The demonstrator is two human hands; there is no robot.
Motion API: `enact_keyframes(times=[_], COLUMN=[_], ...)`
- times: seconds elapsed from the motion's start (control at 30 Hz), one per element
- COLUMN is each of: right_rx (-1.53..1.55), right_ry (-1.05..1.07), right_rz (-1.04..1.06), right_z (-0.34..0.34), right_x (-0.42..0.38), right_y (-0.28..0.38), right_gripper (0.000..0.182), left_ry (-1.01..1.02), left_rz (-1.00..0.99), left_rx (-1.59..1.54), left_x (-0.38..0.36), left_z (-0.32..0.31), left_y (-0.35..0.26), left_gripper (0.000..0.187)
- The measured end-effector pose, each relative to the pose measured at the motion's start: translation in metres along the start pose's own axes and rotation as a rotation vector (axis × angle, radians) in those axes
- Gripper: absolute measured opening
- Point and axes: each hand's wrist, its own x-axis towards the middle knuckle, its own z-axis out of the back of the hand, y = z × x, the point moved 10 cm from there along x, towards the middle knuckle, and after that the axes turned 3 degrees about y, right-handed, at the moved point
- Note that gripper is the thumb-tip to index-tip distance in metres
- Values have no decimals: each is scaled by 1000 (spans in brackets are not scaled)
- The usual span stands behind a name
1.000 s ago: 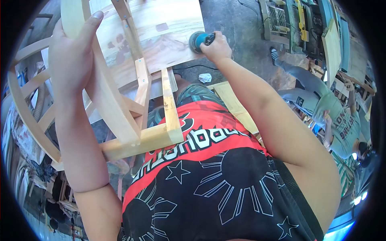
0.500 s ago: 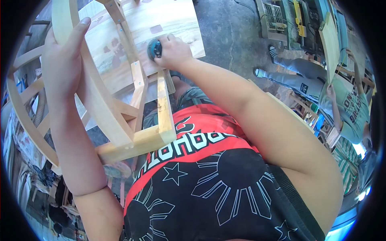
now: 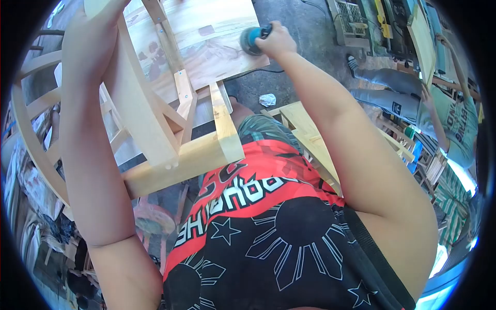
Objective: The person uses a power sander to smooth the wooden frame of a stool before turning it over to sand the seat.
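My right hand (image 3: 279, 40) is wrapped round the grip of a teal and black electric sander (image 3: 251, 40). The sander is at the right edge of a worktop of pale boards (image 3: 219, 49) with darker patches, its round pad turned toward the boards. At the upper left, my left hand (image 3: 97, 31) is closed around a curved upright of an unfinished wooden chair frame (image 3: 139, 98); its fingertips run out of view at the top. The frame leans between my arms, its thick crosspiece (image 3: 181, 163) close against my front. Screwed wooden braces (image 3: 182, 88) cross over the worktop.
A crumpled white paper (image 3: 267, 99) and a dark cord (image 3: 258, 71) lie on the concrete floor. Wooden pieces (image 3: 305, 124) stand beside my right side. At the right, another person (image 3: 449, 119) holds a wooden panel (image 3: 422, 46). Cloths (image 3: 39, 191) are heaped at the left.
My right hand has carried the sander rightward, from the middle of the boards to their right edge. My left hand has moved up along the curved upright, keeping hold.
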Motion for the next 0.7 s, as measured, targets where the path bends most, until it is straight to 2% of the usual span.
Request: enact_keyframes(times=[0.1,0.17,0.23,0.37,0.43,0.5,0.6,0.7], right_rx=[12,12,32,70,80,88,66,76], right_ry=[-29,-39,-45,-24,-24,-4,9,97], right_rz=[-94,-94,-78,-75,-11,52,135,256], right_z=[-3,-9,-12,-23,-24,-29,-43,-50], right_x=[-9,-24,-43,-65,-76,-87,-96,-113], right_y=[-37,-42,-30,-10,8,26,46,60], right_gripper=[84,85,84,80,78,77,72,73], left_ry=[86,-10,-54,-87,-77,-7,19,55], left_rz=[14,-286,-414,-300,-174,-1,-65,76], left_rx=[-38,-26,-18,-244,-267,-81,-34,-104], left_x=[11,-36,-59,-58,-41,1,15,12], left_z=[-8,-2,3,-1,-8,-6,-4,-6], left_y=[11,-51,-77,-81,-64,-9,2,10], left_gripper=[76,57,46,38,49,75,76,75])
